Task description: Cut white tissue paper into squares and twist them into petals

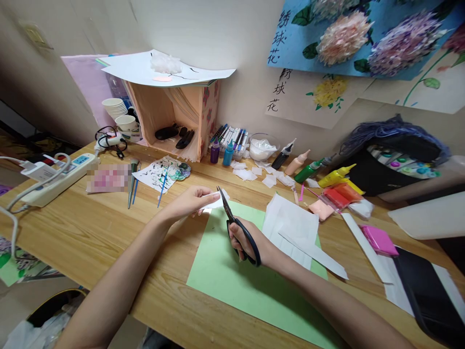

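My left hand [198,199] pinches a small piece of white paper [215,202] between thumb and fingers, above the table. Wrapped round the handles of black scissors [248,238], my right hand [244,237] holds them with the blades pointing up and away. The blades reach the right end of the white paper; whether they are parted is too small to make out. Below both hands lies a green sheet of paper [221,257]. White sheets [288,220] and a cut white strip [319,252] rest on its right side.
Paint bottles [308,169], paper scraps [245,173] and clay packs [337,196] line the back of the wooden table [170,271]. Paintbrushes [131,184], a painted sheet [152,173] and a power strip [61,179] lie left. A peach box [170,116] stands behind; a black phone-like slab [428,291] is right.
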Demonstrator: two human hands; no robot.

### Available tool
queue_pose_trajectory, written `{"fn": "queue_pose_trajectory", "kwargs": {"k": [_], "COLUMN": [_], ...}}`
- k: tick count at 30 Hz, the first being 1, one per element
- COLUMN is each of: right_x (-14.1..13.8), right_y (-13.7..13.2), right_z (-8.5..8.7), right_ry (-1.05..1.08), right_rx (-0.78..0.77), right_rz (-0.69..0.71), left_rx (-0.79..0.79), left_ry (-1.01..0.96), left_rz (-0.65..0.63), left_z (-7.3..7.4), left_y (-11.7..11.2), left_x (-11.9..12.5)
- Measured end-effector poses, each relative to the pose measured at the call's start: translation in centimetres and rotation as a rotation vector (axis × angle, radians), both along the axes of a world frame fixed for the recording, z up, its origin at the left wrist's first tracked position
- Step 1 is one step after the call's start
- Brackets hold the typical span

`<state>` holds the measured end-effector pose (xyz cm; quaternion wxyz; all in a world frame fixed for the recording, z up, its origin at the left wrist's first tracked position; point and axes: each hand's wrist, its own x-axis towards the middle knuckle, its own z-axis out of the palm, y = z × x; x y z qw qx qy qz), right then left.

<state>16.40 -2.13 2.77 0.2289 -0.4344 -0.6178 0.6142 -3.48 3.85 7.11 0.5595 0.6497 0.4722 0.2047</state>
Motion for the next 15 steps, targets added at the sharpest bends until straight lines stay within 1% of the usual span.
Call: {"fn": "queue_pose_trajectory", "kwargs": {"k": [3,6,8,10,13,15], "right_x": [-0.2,-0.4,-0.6,-0.6,-0.5,-0.3], "right_y": [-0.2,-0.3,0.0,0.3,0.9,1.3], "right_z": [0.1,0.6,0.9,1.3,1.9,2.2], "right_ry": [-0.002,0.004,0.039,0.085,0.11,0.091], "right_rx": [-0.026,-0.067,-0.116,-0.131,-0.04,0.037], "right_rz": [-0.049,-0.143,-0.216,-0.266,-0.292,-0.312], "left_rx": [0.0,-0.013,-0.027,-0.027,-0.001,0.019], "left_ry": [-0.015,-0.012,-0.015,-0.026,-0.044,-0.032], "left_rz": [0.006,0.006,0.001,-0.014,-0.049,-0.047], "left_z": [0.1,0.1,0.1,-0.1,-0.4,-0.7], "left_y": [0.0,0.0,-0.3,-0.7,-1.3,-1.5], "left_x": [-0.1,0.1,0.5,1.2,2.3,2.7]}}
